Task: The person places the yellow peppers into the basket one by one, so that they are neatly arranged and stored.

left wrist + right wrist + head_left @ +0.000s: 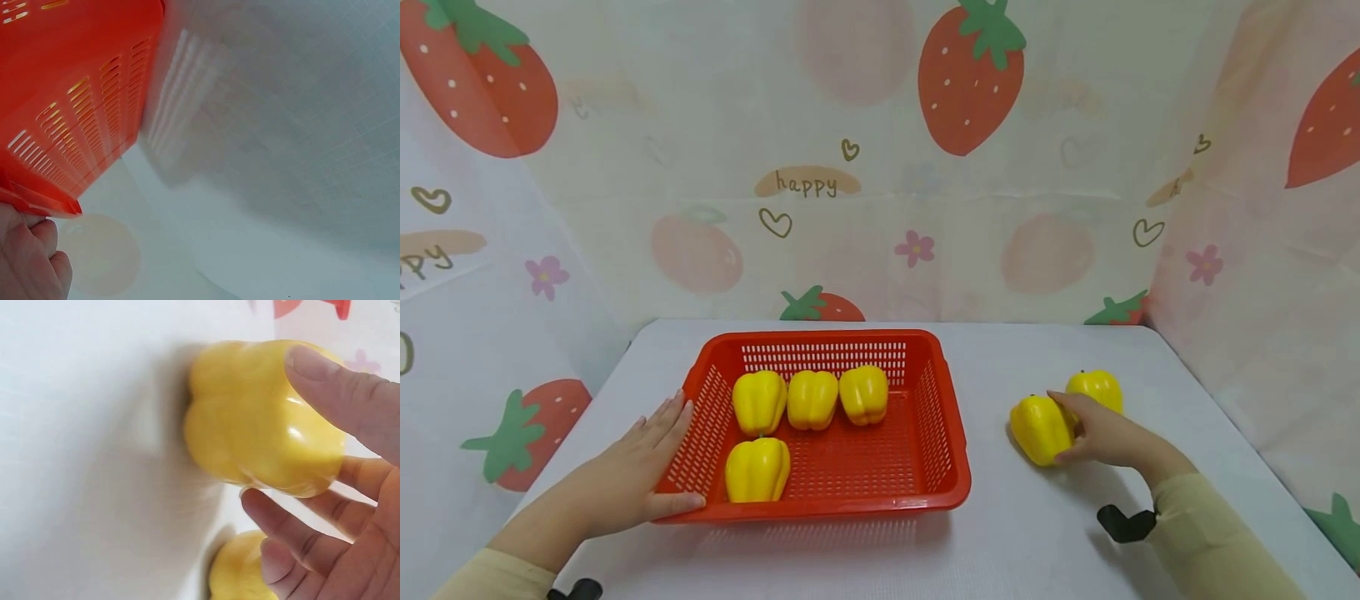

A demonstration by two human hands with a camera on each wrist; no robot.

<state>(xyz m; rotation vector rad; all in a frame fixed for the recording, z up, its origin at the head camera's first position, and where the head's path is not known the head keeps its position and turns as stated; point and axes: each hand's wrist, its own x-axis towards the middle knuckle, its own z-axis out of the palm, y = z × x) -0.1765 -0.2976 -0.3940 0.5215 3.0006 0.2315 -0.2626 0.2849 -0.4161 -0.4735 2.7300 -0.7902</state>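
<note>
A red plastic basket (880, 506) with slotted walls stands on the table, holding several yellow bell peppers (812, 400). My left hand (632, 471) rests against its left side, fingers stretched along the outer wall and thumb on the front corner of the rim. In the left wrist view the left fingers (44, 240) lie just under the basket's rim. To the right of the basket, my right hand (1108, 429) grips a yellow bell pepper (1040, 431), thumb on one side and fingers on the other. Another yellow bell pepper (1097, 390) sits just behind that hand, partly hidden by it.
The white table (1000, 542) ends at a back edge below a strawberry-printed cloth (880, 250), which also hangs at both sides. Bare tabletop shows between the basket and the right-hand peppers. A black strap end (1126, 525) juts from the right wrist.
</note>
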